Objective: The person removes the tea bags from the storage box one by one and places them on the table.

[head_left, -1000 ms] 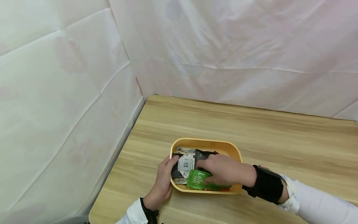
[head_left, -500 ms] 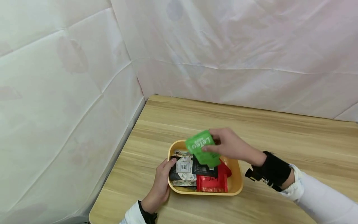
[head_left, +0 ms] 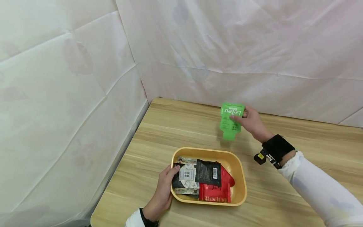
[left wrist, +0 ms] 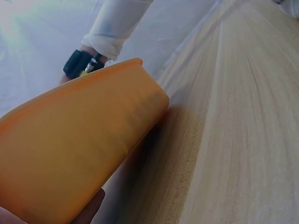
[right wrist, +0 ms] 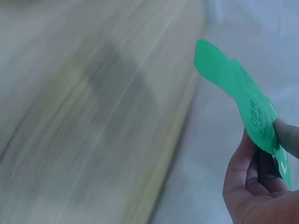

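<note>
My right hand (head_left: 253,123) pinches a flat green card printed "LeTea" (head_left: 232,121) between thumb and fingers, held up over the far part of the table. In the right wrist view the green card (right wrist: 254,107) is seen nearly edge-on, thumb on one face and fingers behind. My left hand (head_left: 163,192) grips the left end of a yellow plastic basket (head_left: 239,192), thumb over its rim. Inside the basket lie a black packet with a barcode (head_left: 208,172), red packets (head_left: 215,193) and a patterned black-and-white packet (head_left: 185,175).
The wooden table (head_left: 269,195) reaches back to a pale draped sheet (head_left: 255,47) along the far edge. Another sheet (head_left: 56,126) hangs along the left side. In the left wrist view, the basket's outer wall (left wrist: 84,140) fills much of the picture.
My right hand has lifted the green card out of the basket and carried it away to the far side, uncovering the red packets. My left hand stays on the basket.
</note>
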A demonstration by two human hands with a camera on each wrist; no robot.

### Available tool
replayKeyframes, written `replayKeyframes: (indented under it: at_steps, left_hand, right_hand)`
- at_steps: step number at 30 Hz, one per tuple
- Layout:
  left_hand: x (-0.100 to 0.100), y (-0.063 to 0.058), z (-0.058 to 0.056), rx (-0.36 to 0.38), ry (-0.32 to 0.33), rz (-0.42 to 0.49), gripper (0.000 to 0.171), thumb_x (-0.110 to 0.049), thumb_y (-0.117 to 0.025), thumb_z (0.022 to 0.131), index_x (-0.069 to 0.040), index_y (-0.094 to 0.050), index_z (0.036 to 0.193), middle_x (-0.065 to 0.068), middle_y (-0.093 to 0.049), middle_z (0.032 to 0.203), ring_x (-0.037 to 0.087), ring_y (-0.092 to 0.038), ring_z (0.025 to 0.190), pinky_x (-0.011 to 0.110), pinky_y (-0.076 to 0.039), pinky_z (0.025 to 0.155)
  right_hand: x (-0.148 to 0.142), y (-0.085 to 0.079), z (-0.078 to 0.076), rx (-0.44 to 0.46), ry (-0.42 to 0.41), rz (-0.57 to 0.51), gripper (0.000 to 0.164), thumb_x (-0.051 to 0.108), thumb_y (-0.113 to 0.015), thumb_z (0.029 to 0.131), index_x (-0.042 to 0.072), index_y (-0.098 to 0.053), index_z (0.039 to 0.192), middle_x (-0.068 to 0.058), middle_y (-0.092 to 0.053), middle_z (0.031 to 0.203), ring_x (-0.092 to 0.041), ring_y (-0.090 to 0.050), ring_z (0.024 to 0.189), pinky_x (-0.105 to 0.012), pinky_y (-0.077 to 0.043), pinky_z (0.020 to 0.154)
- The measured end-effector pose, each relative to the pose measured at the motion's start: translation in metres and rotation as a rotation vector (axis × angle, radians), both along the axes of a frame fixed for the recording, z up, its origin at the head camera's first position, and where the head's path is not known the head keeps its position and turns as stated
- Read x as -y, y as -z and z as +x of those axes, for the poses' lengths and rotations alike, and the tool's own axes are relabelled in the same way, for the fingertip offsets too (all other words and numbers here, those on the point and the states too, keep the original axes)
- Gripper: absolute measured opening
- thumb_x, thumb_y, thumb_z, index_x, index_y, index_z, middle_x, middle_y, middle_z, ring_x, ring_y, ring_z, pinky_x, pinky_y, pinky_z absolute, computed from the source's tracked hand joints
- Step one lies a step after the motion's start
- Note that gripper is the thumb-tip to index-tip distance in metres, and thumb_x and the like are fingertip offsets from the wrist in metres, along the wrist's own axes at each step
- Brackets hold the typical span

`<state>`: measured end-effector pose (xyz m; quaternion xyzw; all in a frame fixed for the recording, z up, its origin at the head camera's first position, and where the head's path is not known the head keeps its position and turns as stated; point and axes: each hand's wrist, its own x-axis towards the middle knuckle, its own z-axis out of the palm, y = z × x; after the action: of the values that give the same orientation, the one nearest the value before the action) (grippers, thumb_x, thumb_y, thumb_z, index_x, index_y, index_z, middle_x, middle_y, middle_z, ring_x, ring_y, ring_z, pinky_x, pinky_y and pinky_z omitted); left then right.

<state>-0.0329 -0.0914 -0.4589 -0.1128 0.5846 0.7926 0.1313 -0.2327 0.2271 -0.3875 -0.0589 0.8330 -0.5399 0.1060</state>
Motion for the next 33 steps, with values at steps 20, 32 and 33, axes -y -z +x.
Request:
replayKeyframes:
  at_steps: [20,32,33]
  left_hand:
    - [-0.001,-0.001,0.016,0.025,0.052,0.034,0.059,-0.035,-0.051,0.099,0.001,-0.04,0.143,0.018,-0.054,0.127,0.021,-0.053,0.116,0.029,-0.048,0.096]
    - [-0.003,-0.001,0.014,0.0,0.025,0.039,0.057,-0.035,-0.052,0.098,0.0,-0.043,0.142,0.019,-0.053,0.128,0.022,-0.052,0.117,0.029,-0.047,0.097]
    - [-0.003,-0.001,0.014,-0.002,0.026,0.041,0.058,-0.035,-0.052,0.098,0.0,-0.042,0.143,0.019,-0.053,0.128,0.022,-0.051,0.117,0.029,-0.047,0.097]
  right_hand:
    - [-0.033,0.08,-0.054,-0.035,0.063,0.475,0.041,0.033,-0.066,0.092,-0.006,-0.057,0.099,-0.018,-0.059,0.089,-0.029,-0.052,0.076,-0.035,-0.042,0.065]
    - [-0.019,0.085,-0.054,-0.334,0.105,0.661,0.068,0.027,-0.066,0.09,-0.013,-0.037,0.137,-0.042,-0.029,0.134,-0.056,-0.026,0.124,-0.063,-0.022,0.104]
    - [-0.018,0.084,-0.054,-0.346,0.102,0.651,0.066,0.026,-0.065,0.091,-0.013,-0.037,0.137,-0.042,-0.03,0.133,-0.056,-0.026,0.123,-0.062,-0.023,0.103]
